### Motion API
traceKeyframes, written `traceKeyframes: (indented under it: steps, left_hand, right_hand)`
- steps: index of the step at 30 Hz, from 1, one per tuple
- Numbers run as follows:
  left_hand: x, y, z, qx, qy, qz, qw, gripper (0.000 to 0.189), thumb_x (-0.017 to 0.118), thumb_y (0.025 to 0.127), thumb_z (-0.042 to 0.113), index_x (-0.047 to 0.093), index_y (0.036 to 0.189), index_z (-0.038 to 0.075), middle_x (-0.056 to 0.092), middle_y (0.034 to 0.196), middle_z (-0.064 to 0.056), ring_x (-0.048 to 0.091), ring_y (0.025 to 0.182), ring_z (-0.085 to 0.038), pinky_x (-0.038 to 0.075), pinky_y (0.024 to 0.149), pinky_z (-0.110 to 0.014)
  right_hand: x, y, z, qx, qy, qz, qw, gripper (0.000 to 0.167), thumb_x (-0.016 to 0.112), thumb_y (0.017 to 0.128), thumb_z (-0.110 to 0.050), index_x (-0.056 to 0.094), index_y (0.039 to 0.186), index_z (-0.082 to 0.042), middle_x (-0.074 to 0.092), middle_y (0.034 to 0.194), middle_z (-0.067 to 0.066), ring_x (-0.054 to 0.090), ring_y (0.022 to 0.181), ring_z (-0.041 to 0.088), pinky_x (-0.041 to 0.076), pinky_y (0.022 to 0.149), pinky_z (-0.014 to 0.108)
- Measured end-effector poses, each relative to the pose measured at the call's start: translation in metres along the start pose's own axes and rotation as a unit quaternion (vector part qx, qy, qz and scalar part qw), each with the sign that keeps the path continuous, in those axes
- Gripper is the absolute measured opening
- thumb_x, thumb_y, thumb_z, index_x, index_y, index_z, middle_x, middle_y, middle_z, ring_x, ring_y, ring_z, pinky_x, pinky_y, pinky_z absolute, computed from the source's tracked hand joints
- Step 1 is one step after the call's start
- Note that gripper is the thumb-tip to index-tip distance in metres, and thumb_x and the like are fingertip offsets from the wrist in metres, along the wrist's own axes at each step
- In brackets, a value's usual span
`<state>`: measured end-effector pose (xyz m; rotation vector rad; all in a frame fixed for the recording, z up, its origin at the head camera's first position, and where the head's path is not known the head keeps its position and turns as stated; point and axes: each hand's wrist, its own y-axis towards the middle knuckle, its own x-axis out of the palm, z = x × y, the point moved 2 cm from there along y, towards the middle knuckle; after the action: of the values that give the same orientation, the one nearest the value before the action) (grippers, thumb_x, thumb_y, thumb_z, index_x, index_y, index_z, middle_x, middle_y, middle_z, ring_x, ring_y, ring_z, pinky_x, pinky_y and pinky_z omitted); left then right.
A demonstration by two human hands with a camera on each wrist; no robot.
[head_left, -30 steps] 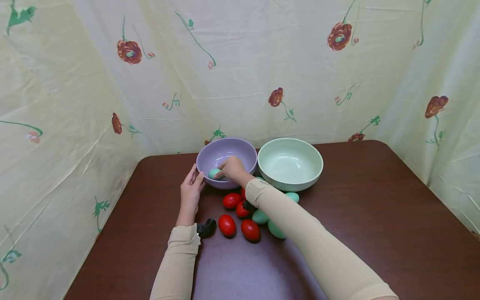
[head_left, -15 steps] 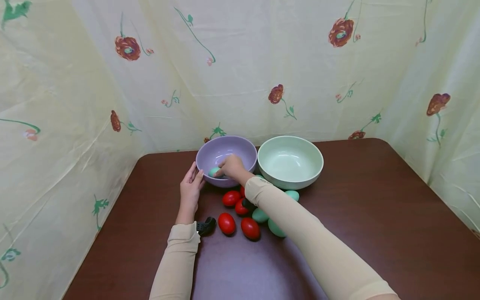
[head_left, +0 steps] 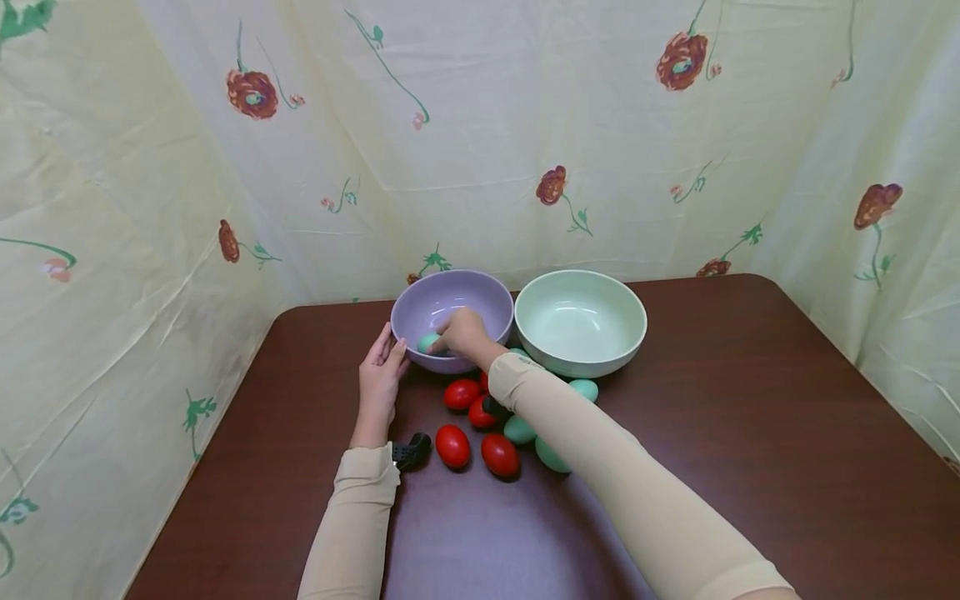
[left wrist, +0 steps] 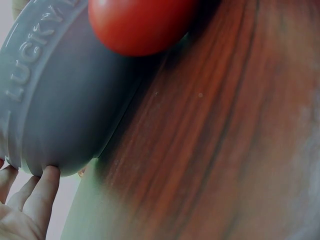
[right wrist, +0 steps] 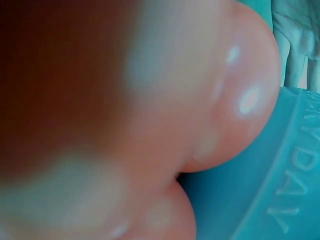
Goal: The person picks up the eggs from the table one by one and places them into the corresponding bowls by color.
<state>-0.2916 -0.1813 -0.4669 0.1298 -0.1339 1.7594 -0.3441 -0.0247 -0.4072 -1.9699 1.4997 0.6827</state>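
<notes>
In the head view, a purple bowl (head_left: 487, 308) stands at the back of the table. My left hand (head_left: 379, 379) rests against its left side, thumb at the front rim. The left wrist view has the straight fingers (left wrist: 42, 200) touching the bowl's outer wall (left wrist: 70, 95), which bears raised lettering. Reaching into the bowl, my right hand (head_left: 463, 335) pinches a mint-green egg (head_left: 427, 343) low at the front inside; the hand partly covers it. In the right wrist view, blurred red eggs (right wrist: 250, 95) fill the foreground beside the bowl's outer wall (right wrist: 245, 185).
To the right stands a pale green bowl (head_left: 581, 321), close to the purple one. Several red eggs (head_left: 452, 446) lie in front, with green eggs (head_left: 519, 430) partly under the right sleeve (head_left: 600, 450). A flowered curtain (head_left: 480, 142) hangs behind the brown table (head_left: 750, 400).
Both hands, the bowls and the eggs keep their places. Only the head view has shifted slightly, so the scene sits a little higher in it.
</notes>
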Motion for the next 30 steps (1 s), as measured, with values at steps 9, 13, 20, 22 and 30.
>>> traceKeyframes:
  steps: [9,13,20,22,30]
  left_hand:
    - [0.0005,-0.0004,0.0003,-0.006,-0.001,0.000,1.0000,0.059,0.059,0.100,0.022,0.036,0.155,0.019,0.036,0.161,-0.004,0.041,0.144,-0.017,0.043,0.112,-0.041]
    - [0.0006,-0.0002,0.0000,-0.007,0.002,0.000,1.0000,0.059,0.059,0.100,0.023,0.036,0.155,0.020,0.036,0.161,-0.003,0.041,0.145,-0.016,0.043,0.112,-0.040]
    - [0.0015,-0.0005,0.0004,-0.007,-0.002,0.001,1.0000,0.059,0.059,0.101,0.023,0.036,0.155,0.019,0.036,0.161,-0.003,0.041,0.145,-0.016,0.043,0.112,-0.040]
    - [0.0016,-0.0006,0.0006,-0.006,0.000,0.002,1.0000,0.059,0.059,0.100,0.023,0.037,0.155,0.019,0.037,0.160,-0.003,0.042,0.144,-0.016,0.043,0.112,-0.040]
    - [0.0009,-0.0002,0.0003,0.004,-0.002,0.003,1.0000,0.059,0.060,0.100,0.022,0.037,0.155,0.018,0.037,0.160,-0.004,0.042,0.144,-0.017,0.044,0.111,-0.040]
  right_hand:
    - [-0.0007,-0.0027,-0.0016,0.010,0.004,-0.005,0.9999,0.042,0.088,0.076,-0.019,0.075,0.112,-0.003,0.075,0.113,0.010,0.062,0.118,0.024,0.050,0.104,0.034]
    - [-0.0008,-0.0038,-0.0014,0.011,0.006,-0.004,0.9999,0.041,0.088,0.076,-0.019,0.076,0.112,-0.003,0.075,0.113,0.010,0.063,0.116,0.024,0.052,0.102,0.033]
    - [-0.0013,-0.0039,-0.0023,0.007,-0.008,-0.008,0.9999,0.039,0.087,0.076,-0.020,0.077,0.109,-0.002,0.076,0.111,0.011,0.065,0.112,0.023,0.053,0.100,0.032]
    - [-0.0013,-0.0035,-0.0025,0.004,-0.020,-0.008,0.9998,0.038,0.087,0.076,-0.021,0.077,0.108,-0.003,0.076,0.110,0.010,0.065,0.110,0.023,0.053,0.099,0.032]
    - [-0.0005,-0.0014,-0.0019,-0.003,-0.033,-0.006,0.9994,0.037,0.087,0.076,-0.020,0.078,0.107,-0.003,0.076,0.110,0.009,0.066,0.109,0.022,0.052,0.099,0.031]
